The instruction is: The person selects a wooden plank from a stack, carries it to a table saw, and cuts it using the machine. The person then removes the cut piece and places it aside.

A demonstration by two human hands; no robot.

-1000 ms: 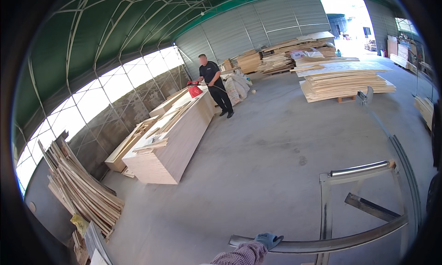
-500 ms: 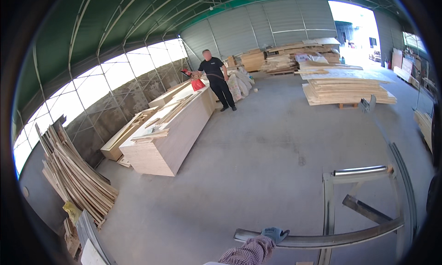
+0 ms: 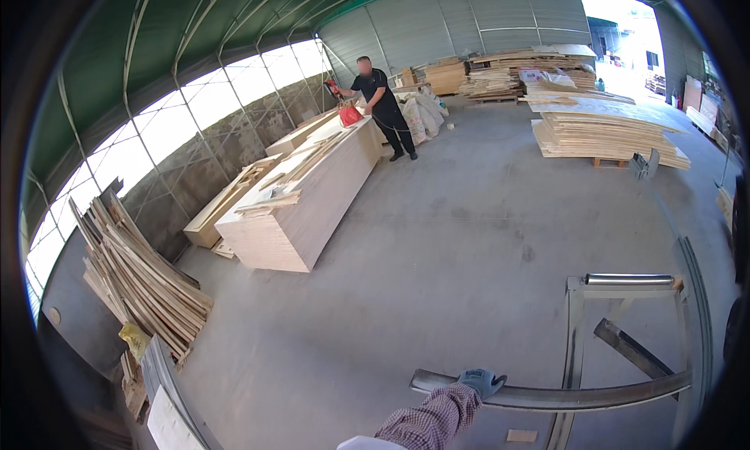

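Observation:
My left hand point(image 3: 482, 382), in a blue-grey work glove below a checked sleeve, is closed over a long grey metal bar point(image 3: 578, 399), near its left end. The bar lies across a metal frame point(image 3: 574, 325) at the lower right. A shiny roller point(image 3: 630, 280) spans the far end of that frame. Inside it, a shorter metal bar point(image 3: 631, 347) sits at a slant. My fingers' undersides are hidden behind the bar. My right hand is out of view.
A person in dark clothes point(image 3: 383, 98) stands by a long stack of boards point(image 3: 269, 235), a red bag point(image 3: 351, 116) on top. Wooden strips point(image 3: 141, 278) lean at the left. Metal sheets point(image 3: 168, 380) stand nearer. More boards point(image 3: 601, 136) lie at the back right.
My view has turned slightly, shifting the scene. My left hand keeps its hold on the metal bar. Beside the red bag, the person has leaned toward the stack, both arms now over it.

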